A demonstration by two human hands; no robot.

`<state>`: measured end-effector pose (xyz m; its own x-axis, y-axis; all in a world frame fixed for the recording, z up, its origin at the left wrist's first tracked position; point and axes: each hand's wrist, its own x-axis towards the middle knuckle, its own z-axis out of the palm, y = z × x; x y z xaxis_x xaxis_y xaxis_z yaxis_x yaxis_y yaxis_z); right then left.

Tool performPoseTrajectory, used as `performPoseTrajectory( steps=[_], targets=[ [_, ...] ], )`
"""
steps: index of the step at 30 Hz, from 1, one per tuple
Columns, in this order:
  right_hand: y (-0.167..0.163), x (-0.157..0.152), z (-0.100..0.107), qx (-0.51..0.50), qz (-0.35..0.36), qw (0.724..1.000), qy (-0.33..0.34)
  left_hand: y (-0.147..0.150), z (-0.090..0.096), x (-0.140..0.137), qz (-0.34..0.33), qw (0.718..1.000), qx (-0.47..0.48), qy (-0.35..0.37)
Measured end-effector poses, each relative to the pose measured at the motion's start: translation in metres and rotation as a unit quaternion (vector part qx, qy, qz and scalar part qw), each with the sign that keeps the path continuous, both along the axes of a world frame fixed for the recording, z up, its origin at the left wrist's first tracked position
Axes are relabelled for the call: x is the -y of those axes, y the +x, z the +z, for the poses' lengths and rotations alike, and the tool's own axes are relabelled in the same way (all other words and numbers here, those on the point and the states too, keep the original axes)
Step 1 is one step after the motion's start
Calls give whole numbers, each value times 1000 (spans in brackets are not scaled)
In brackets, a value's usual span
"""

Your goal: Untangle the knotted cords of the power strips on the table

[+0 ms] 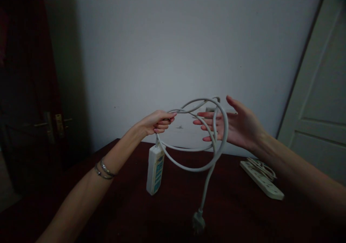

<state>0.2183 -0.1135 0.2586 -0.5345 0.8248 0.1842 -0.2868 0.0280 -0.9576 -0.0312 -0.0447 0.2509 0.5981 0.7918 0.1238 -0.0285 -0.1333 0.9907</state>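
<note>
My left hand (159, 122) is closed around a looped white power cord (196, 169), its coils spreading to the right. Below that fist hangs a white power strip (155, 169) with blue-green socket faces, joined to the cord at its top end. My right hand (238, 126) has its fingers stretched out and its thumb raised, behind the right side of the loops. Whether its fingers touch the cord I cannot tell. The plug (198, 222) dangles at the cord's free end, low in the view.
On the dark red table (127, 207), a second white power strip (262, 180) lies at the right with its cord bundled on it. A pale wall (151, 55) stands behind. A dark door (27, 91) is at the left, and a pale panelled door (319, 102) at the right.
</note>
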Motion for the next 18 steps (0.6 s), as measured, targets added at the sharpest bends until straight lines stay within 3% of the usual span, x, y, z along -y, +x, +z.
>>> performPoseTrajectory(
  steps=[6, 11, 18],
  targets=[
    [4, -10, -9, -51, -56, 997, 30, 1, 1, -3, 3, 1000, 11, 0],
    [9, -11, -5, 1, -20, 1000, -24, 4, 1, -4, 44, 998, -2, 49],
    [10, -6, 8, 116, 78, 990, -36, 9, 1, -5, 75, 993, -18, 93]
  ],
)
